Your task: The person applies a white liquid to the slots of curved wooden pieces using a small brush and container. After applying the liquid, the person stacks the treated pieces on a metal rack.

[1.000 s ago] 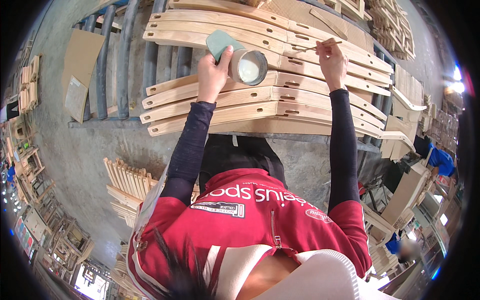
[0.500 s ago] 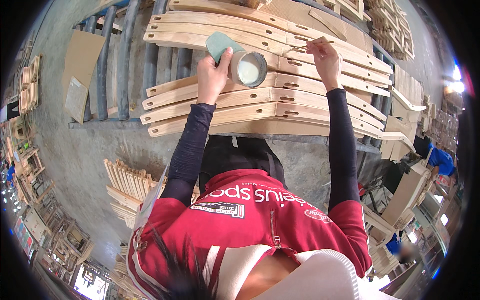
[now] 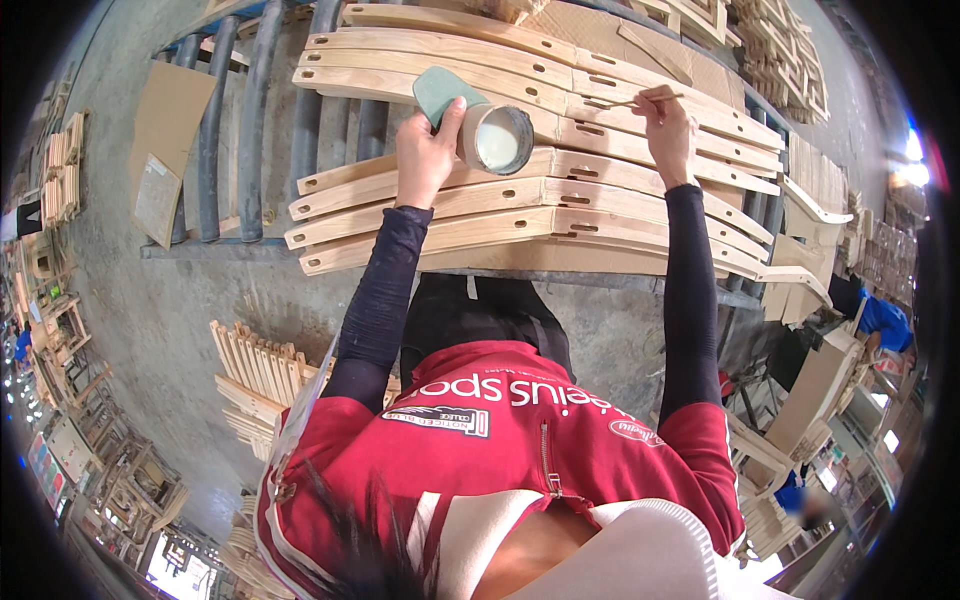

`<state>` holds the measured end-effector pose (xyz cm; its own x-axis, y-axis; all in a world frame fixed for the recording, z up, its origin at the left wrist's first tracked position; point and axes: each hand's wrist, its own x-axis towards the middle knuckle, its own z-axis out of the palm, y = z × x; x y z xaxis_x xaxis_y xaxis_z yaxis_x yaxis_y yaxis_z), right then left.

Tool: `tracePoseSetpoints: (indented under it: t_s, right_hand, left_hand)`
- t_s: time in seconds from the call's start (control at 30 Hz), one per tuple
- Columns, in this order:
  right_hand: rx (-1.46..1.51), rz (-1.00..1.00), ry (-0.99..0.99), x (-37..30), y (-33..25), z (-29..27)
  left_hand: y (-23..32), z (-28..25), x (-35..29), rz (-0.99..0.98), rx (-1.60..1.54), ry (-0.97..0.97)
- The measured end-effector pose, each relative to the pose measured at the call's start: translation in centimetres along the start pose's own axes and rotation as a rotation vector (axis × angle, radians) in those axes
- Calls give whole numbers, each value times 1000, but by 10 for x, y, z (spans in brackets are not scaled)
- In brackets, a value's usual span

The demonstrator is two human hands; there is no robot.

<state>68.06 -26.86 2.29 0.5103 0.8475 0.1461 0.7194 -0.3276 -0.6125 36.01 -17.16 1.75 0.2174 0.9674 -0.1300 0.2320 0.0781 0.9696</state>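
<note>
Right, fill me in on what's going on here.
A person holds a cup of white liquid and a flat green piece in the left hand. The right hand holds a thin stick, its tip at a slot in one of several wooden bars; whether it touches is unclear.

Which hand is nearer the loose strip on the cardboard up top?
Right. The right hand is just below the strip in view, holding a thin stick; the left hand is farther off, down and to the strip's left, holding the cup.
</note>
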Motion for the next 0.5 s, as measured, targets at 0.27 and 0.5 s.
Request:
tracePoseSetpoints:
  t_s: [0.27, 0.5]
  right_hand:
    - [660, 5, -126, -42, -81, -49]
    - [493, -81, -148, -73, -116, -27]
  left_hand:
    - [-10, 5, 10, 50, -28, 9]
    - [38, 16, 3, 23, -18, -72]
